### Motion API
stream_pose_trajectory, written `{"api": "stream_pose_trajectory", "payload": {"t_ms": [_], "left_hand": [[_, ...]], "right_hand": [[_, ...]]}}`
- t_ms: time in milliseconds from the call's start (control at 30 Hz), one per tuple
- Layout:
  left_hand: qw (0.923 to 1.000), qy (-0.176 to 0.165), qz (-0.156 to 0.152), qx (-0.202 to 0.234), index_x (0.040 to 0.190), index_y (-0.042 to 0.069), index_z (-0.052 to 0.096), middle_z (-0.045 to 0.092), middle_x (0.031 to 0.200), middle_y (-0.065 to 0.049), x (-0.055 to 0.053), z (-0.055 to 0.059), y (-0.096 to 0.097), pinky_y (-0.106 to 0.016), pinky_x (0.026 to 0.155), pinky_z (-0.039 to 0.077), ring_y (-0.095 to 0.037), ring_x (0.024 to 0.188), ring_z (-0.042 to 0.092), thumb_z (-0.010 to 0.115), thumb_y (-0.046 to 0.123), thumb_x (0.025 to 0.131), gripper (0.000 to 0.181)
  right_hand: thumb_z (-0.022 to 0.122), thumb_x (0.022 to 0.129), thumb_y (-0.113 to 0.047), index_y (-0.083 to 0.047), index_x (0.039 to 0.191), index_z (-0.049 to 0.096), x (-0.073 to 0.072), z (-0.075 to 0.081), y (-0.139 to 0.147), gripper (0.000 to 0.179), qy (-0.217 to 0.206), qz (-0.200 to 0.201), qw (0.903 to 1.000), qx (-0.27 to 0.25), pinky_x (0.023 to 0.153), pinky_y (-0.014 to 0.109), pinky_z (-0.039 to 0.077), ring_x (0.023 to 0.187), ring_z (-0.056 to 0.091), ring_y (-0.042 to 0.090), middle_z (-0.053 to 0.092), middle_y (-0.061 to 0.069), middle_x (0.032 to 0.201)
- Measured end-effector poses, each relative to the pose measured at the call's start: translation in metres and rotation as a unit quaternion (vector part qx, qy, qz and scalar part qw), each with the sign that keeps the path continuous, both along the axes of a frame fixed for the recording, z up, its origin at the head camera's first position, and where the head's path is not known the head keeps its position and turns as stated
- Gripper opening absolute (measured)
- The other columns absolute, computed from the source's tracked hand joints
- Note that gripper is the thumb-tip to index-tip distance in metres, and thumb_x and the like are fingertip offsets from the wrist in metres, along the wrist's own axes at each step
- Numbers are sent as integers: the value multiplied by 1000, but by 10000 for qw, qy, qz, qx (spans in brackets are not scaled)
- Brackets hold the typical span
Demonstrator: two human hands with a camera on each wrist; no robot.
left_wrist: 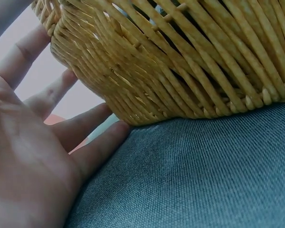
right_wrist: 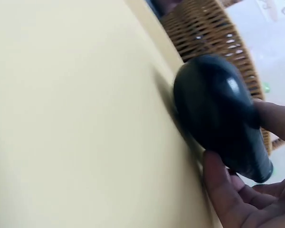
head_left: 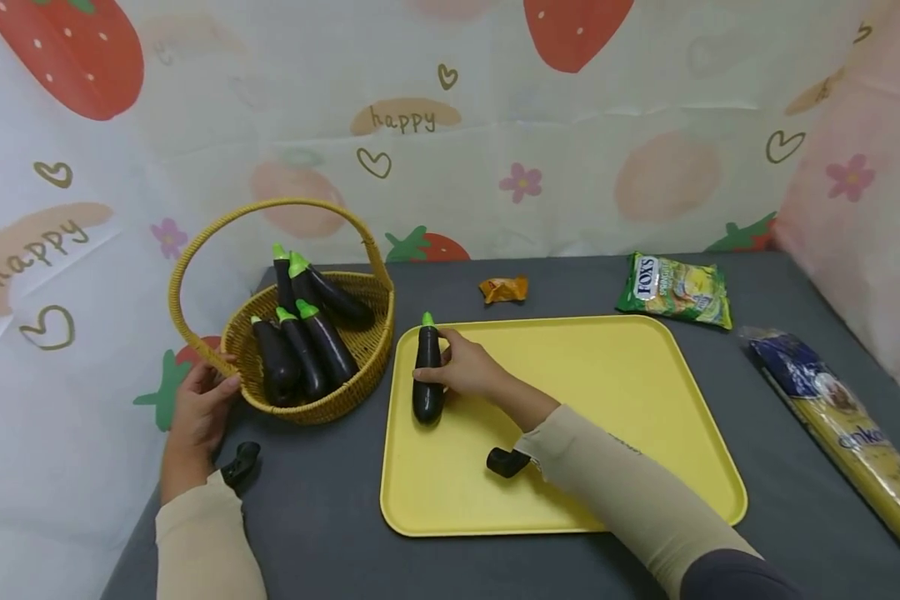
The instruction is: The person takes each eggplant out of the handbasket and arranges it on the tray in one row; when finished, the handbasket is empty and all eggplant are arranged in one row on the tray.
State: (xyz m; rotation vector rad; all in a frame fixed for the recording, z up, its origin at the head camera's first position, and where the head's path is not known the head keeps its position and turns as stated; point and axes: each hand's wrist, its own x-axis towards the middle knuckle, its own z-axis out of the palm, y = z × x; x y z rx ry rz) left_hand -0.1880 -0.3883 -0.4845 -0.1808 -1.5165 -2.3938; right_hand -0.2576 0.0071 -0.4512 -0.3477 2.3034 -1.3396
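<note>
Black eggplant [head_left: 427, 354] at left side of yellow tray [head_left: 570, 383] | grasps it mid-body in right hand [head_left: 468, 367], probably for balance | rests extended fingers of left hand [head_left: 201, 414] against basket [head_left: 362, 388], likely to steady it | with other eggplants [head_left: 302, 358] inside, perhaps against rolling

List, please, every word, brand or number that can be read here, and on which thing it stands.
"happy": on the printed backdrop, twice; a third, upper right, is unclear.
"FOX'S": on the green packet; its smaller print is unclear.
"enko": on the long yellow-and-blue pack, possibly incomplete.
Too small or blurred: the print on the orange wrapper and the dark marking on the right sleeve.
No number is readable.
</note>
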Motion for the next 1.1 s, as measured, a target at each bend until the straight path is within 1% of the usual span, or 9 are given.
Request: {"api": "stream_pose_trajectory", "payload": {"t_ms": [133, 200, 333, 500, 633, 733, 867, 1000, 1100], "left_hand": [[9999, -88, 27, -122, 111, -5, 63, 67, 99, -9, -3, 0, 1, -26, 76, 50, -17, 90, 62, 52, -18, 91, 26], [9998, -110, 30, -147, 111, -4, 63, 66, 102, -8, -4, 1, 2, -26, 77, 50, -17, 90, 62, 52, -17, 91, 26], [9998, -170, 55, -125, 110, -2, 64, 66, 102, -8, -7, 3, 4, -27, 78, 50, -18, 91, 61, 54, -16, 91, 26], [9998, -141, 121, -82, 112, -3, 63, 64, 108, -9, -6, 6, 2, -27, 80, 48, -18, 95, 60, 55, -15, 91, 25], [9996, -201, 183, -108, 112, -2, 64, 63, 111, -9, -5, 7, -1, -27, 80, 48, -18, 96, 59, 55, -15, 91, 26], [9993, -319, 164, -130, 113, -1, 64, 65, 107, -8, -3, 7, -1, -26, 79, 49, -17, 93, 60, 54, -14, 92, 26], [9992, -353, 89, -188, 114, -1, 63, 66, 102, -6, -1, 3, 1, -25, 79, 49, -15, 92, 60, 53, -14, 93, 27], [9992, -315, 120, -191, 114, -3, 62, 64, 103, -7, 1, 0, 1, -26, 79, 49, -16, 92, 60, 52, -16, 92, 26], [9993, -293, 137, -162, 115, -5, 61, 63, 106, -8, 2, 1, -1, -26, 79, 48, -17, 93, 60, 53, -15, 93, 26]], "right_hand": [[75, 78, -57, -10, 152, 28, 0, -1, -7, 99, 470, -50, 9967, 653, 62, 34, 51, 67, 65, 18, 64, 1, 91], [72, 78, -62, -11, 152, 28, 0, 1, -8, 100, 586, -41, 9947, 850, 64, 35, 50, 64, 65, 18, 65, 1, 85], [67, 83, -61, -9, 151, 30, -5, 13, -10, 93, 885, -28, 9898, 1113, 66, 34, 50, 60, 65, 16, 66, -1, 83], [67, 91, -45, -5, 144, 43, -16, 43, -32, 70, 1812, -19, 9785, 987, 61, 30, 50, 60, 62, 9, 63, -4, 88], [67, 93, -38, -8, 138, 52, -21, 64, -71, 56, 2362, 301, 9689, 671, 64, 28, 49, 73, 59, 8, 62, -5, 92], [67, 93, -37, -11, 137, 53, -22, 66, -100, 53, 2357, 545, 9682, 639, 72, 28, 48, 86, 58, 9, 61, -3, 104], [66, 93, -40, -14, 143, 46, -21, 57, -129, 60, 2105, 726, 9686, 1102, 78, 28, 49, 95, 59, 11, 60, 0, 119], [65, 92, -46, -14, 147, 39, -20, 52, -144, 69, 1962, 760, 9635, 1653, 78, 30, 50, 94, 61, 13, 59, 2, 125], [66, 91, -45, -14, 148, 37, -21, 52, -150, 72, 1924, 786, 9604, 1857, 72, 30, 51, 85, 63, 14, 62, 3, 120]]}}
